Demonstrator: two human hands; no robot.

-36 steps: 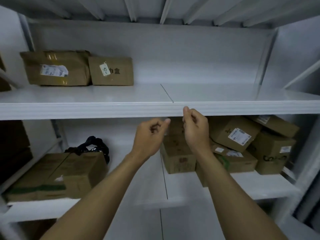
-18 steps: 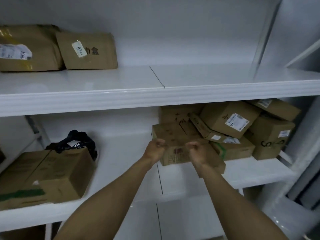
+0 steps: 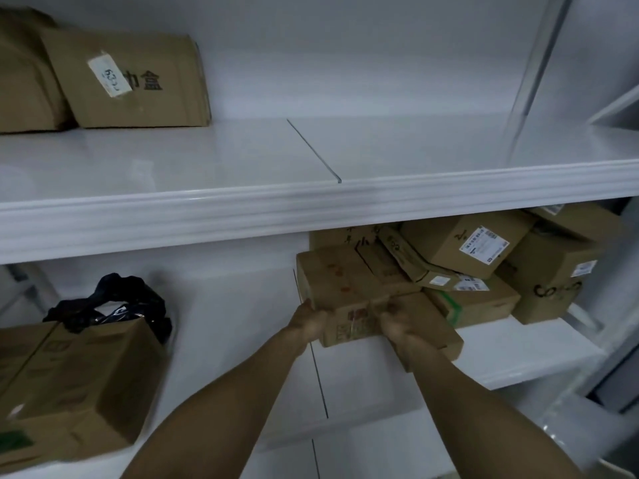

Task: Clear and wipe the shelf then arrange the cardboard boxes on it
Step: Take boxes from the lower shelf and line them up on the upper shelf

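Brown cardboard boxes [image 3: 460, 243] lie heaped and tilted at the right of the lower shelf [image 3: 518, 350]; the front box [image 3: 345, 288] lies flat near its edge.

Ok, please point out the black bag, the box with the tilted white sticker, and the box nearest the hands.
black bag [image 3: 141, 295]: head view, crumpled upper part.
sticker box [image 3: 155, 98]: head view, front face.
nearest box [image 3: 339, 281]: head view, top face.

Upper shelf [image 3: 345, 198]: open right of the two boxes [image 3: 135, 81] at left. Lower shelf [image 3: 518, 354]: box pile [image 3: 466, 267] blocks right; black bag [image 3: 114, 302] and carton [image 3: 79, 382] block left; passage between.
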